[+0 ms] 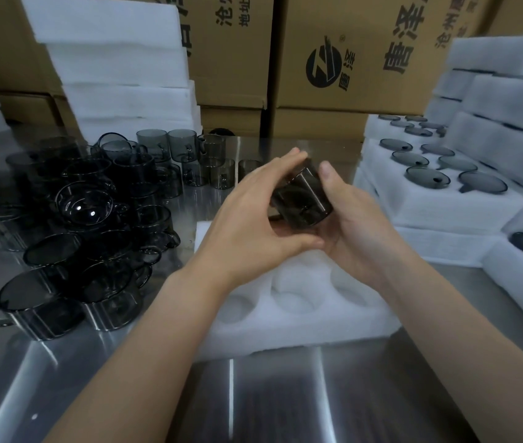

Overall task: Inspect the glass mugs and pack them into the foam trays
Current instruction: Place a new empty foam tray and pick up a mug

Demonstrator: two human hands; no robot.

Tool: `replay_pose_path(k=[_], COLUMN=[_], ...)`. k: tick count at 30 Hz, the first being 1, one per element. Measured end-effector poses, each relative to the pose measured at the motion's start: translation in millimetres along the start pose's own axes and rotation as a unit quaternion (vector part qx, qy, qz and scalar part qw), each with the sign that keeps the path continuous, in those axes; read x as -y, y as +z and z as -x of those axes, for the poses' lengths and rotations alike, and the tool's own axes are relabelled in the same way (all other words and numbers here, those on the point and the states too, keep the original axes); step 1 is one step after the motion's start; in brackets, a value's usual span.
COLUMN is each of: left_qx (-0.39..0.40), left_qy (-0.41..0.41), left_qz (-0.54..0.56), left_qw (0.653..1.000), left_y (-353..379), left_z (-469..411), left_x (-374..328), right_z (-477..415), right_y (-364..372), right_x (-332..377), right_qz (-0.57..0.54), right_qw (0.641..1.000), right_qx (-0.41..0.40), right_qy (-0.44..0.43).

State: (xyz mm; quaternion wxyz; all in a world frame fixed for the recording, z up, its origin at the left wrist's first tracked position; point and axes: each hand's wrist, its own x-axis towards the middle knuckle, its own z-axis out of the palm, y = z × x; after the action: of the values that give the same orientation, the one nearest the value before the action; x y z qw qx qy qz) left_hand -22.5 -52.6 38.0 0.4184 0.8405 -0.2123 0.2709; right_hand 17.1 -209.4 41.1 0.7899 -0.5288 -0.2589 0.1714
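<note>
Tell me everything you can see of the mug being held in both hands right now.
The held mug is smoky grey, see-through glass, a short cylinder, tilted on its side in the air above the foam tray. The left hand wraps its far end; the right hand cradles it beneath, thumb on top. Its handle is hidden.

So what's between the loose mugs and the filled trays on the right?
In the head view, an empty foam tray, with the left hand and right hand holding one mug above it.

Smoky glass mug [305, 197] tilted above empty white foam tray [321, 327]; more mugs [84, 203] heaped left
</note>
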Motion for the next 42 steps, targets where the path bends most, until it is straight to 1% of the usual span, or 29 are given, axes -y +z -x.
replay_pose_path(k=[2, 5, 8, 10, 12, 18, 19, 20, 22, 24, 25, 27, 29, 32, 34, 37, 39, 40, 42], left_qx=[-0.004, -0.022, -0.006, 0.003, 0.008, 0.017, 0.018, 0.017, 0.013, 0.011, 0.011, 0.018, 0.03, 0.049, 0.049, 0.024, 0.011, 0.004, -0.01], left_qy=[0.0, -0.008, -0.032, -0.042, -0.034, 0.062, 0.077, 0.089, 0.1, 0.101, 0.097, 0.081, 0.053, -0.009, -0.036, -0.027, -0.024, -0.026, -0.033], left_qz=[0.007, -0.014, -0.036, -0.036, -0.031, -0.03, -0.028, -0.024, -0.007, -0.005, -0.013, -0.031, -0.036, -0.032, -0.046, -0.086, -0.097, -0.097, -0.08], left_qw=[1.0, 1.0, 0.999, 0.998, 0.999, 0.997, 0.996, 0.996, 0.995, 0.995, 0.995, 0.996, 0.997, 0.998, 0.997, 0.996, 0.995, 0.995, 0.996], left_y=[0.5, 3.1, 6.5, 6.9, 6.8, 10.4, 10.1, 9.9, 8.7, 7.3, 6.9, 6.4, 7.1, 8.5, 9.2, 10.8, 12.4, 12.6, 11.6], left_z=[0.2, 0.1, -0.7, -1.6, -1.3, 2.1, 1.5, 0.9, 0.2, 0.2, -0.2, -0.7, -0.5, 0.0, 0.4, 0.8, 1.3, 1.4, 1.1], left_x=[-0.9, -0.8, 1.1, 2.5, 2.3, -4.6, -4.5, -4.2, -3.6, -1.7, -0.1, 2.6, 4.0, 1.8, -0.7, -3.3, -3.7, -3.1, -0.7], right_z=[0.2, -0.3, 0.1, 0.4, 0.7, -0.6, -1.7, -3.0, -5.1, -4.6, -4.2, -4.2, -1.9, -1.0, -1.4, -1.8, -1.5, -1.4, -1.8], right_y=[-0.8, 0.3, 5.2, 8.3, 9.7, 4.1, 1.6, 0.2, -1.1, 0.1, -0.6, -2.2, -2.6, -0.8, 2.5, 7.5, 7.9, 8.0, 10.0], right_x=[-2.3, -7.3, -11.0, -14.0, -14.1, -6.2, -5.2, -4.2, -1.8, 1.6, 2.4, 2.4, 0.2, -3.8, -6.8, -9.8, -11.2, -11.2, -9.5], right_qz=[0.065, 0.157, 0.222, 0.232, 0.222, 0.16, 0.14, 0.102, -0.002, -0.069, -0.074, -0.043, -0.01, 0.039, 0.108, 0.215, 0.26, 0.255, 0.18], right_qw=[0.997, 0.983, 0.962, 0.956, 0.956, 0.957, 0.963, 0.976, 0.997, 0.995, 0.993, 0.997, 0.999, 0.992, 0.98, 0.946, 0.931, 0.936, 0.967], right_qx=[-0.032, -0.056, -0.085, -0.096, -0.115, -0.211, -0.207, -0.18, -0.076, 0.013, 0.03, 0.021, -0.032, -0.102, -0.14, -0.192, -0.196, -0.18, -0.132], right_qy=[-0.032, -0.082, -0.136, -0.154, -0.155, -0.116, -0.1, -0.075, 0.009, 0.076, 0.083, 0.059, 0.01, -0.057, -0.095, -0.147, -0.167, -0.161, -0.123])
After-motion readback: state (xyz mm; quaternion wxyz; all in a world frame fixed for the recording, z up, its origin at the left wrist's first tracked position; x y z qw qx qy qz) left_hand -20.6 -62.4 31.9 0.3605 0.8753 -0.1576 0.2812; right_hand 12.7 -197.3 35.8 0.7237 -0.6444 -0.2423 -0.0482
